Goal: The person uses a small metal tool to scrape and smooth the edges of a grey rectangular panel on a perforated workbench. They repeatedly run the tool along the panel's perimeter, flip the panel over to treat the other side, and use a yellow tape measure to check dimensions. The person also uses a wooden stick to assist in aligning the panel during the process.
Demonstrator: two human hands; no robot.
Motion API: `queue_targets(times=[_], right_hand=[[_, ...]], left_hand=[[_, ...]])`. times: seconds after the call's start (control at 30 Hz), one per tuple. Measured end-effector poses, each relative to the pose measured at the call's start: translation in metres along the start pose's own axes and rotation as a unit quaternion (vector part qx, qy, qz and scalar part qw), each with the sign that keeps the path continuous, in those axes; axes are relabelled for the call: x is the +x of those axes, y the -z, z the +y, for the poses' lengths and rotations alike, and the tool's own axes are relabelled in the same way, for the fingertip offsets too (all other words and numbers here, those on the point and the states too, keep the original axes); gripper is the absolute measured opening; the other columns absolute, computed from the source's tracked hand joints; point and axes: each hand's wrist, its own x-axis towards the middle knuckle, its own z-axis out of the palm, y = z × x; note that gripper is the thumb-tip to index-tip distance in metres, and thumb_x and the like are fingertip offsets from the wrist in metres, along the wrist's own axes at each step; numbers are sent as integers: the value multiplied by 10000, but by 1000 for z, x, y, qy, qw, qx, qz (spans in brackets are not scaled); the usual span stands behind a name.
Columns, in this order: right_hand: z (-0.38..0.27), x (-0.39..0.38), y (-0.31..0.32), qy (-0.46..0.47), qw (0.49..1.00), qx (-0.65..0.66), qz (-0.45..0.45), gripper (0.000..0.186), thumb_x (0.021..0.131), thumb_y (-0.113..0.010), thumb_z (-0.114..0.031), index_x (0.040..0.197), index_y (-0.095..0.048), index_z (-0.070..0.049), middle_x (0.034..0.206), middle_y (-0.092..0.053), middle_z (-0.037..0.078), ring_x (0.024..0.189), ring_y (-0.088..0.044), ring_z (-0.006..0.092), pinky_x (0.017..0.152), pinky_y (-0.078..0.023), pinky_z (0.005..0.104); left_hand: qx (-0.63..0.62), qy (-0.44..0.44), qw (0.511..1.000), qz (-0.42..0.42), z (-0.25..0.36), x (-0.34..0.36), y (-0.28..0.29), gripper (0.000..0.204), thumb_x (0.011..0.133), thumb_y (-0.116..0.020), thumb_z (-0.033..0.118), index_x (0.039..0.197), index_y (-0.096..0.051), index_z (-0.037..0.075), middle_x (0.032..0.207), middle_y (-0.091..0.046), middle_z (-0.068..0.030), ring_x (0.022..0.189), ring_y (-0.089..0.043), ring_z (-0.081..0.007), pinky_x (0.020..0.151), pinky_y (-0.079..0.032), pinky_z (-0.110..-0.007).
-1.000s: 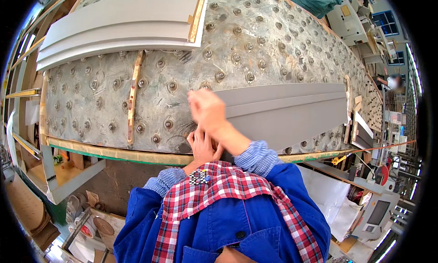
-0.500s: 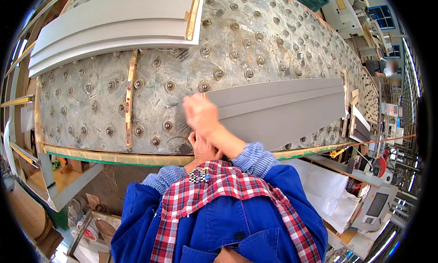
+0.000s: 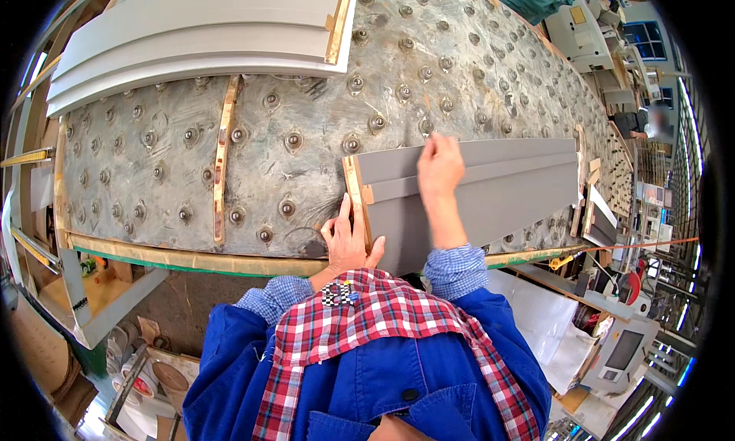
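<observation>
A long grey panel [image 3: 498, 192] with a raised lengthwise band lies at the front of the table. Along its left end runs a narrow wooden strip [image 3: 354, 188] with a small tab. My left hand [image 3: 348, 246] rests at the lower part of that strip, fingers stretched out and thumb spread toward the panel. Over the panel's far side is my right hand [image 3: 441, 165], its fingers curled closed. Whatever may be inside that fist is hidden.
The metal table [image 3: 306, 108] is studded with ball rollers. A white stepped panel [image 3: 191, 39] with a wooden end strip lies at the far left. A wooden slat [image 3: 224, 161] crosses the tabletop. At right stands a machine with a screen [image 3: 624, 349]; a person [image 3: 651, 123] is further off.
My right hand has moved right, from the panel's left end to over its surface. My left fingers have stretched out, and the left end strip now shows.
</observation>
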Motion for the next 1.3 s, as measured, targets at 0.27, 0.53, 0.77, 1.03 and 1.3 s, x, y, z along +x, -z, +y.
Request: queue_targets(times=[0.27, 0.53, 0.77, 1.03, 1.3], right_hand=[[-132, -69, -15, 192, 934, 254, -159, 84, 821, -609, -104, 896, -631, -73, 788, -564, 92, 728, -591, 294, 595, -489, 401], [-61, 3, -17, 35, 963, 226, -143, 285, 844, -661, -176, 1059, -631, 9, 833, -644, 150, 706, -641, 292, 619, -510, 354], [-41, -15, -3, 239, 922, 246, -180, 574, 878, -601, -345, 1307, -475, 15, 1263, -542, 218, 1162, -523, 351, 981, -396, 452], [85, -14, 45, 255, 946, 91, -177, 719, 877, -504, -548, 1383, -415, -45, 1451, -386, 149, 1359, -323, 328, 1104, -243, 510], [301, -27, 119, -149, 978, -136, 61, 676, 852, -569, -485, 1320, -450, -10, 1371, -420, 237, 1312, -336, 389, 1048, -237, 602]], left_hand=[[73, 17, 988, -137, -23, -17, -24, 746, 812, -579, 441, 1355, -402, -38, 1460, -281, -275, 1216, -391, -361, 977, -271, -484], [48, -6, 999, 6, 2, 1, -2, 821, 783, -632, 380, 1419, -319, -32, 1473, -270, -258, 1215, -396, -340, 986, -268, -470], [65, -13, 998, 22, -6, -3, -8, 796, 790, -609, 355, 1418, -316, -39, 1486, -261, -252, 1295, -359, -334, 996, -265, -463], [72, 0, 997, 12, 12, 1, -4, 691, 863, -533, 313, 1419, -309, -32, 1489, -233, -276, 1324, -311, -391, 1020, -259, -468], [205, -36, 976, 65, 33, 35, 5, 564, 921, -527, 264, 1378, -387, -37, 1508, -274, -191, 1374, -289, -323, 1089, -159, -480]])
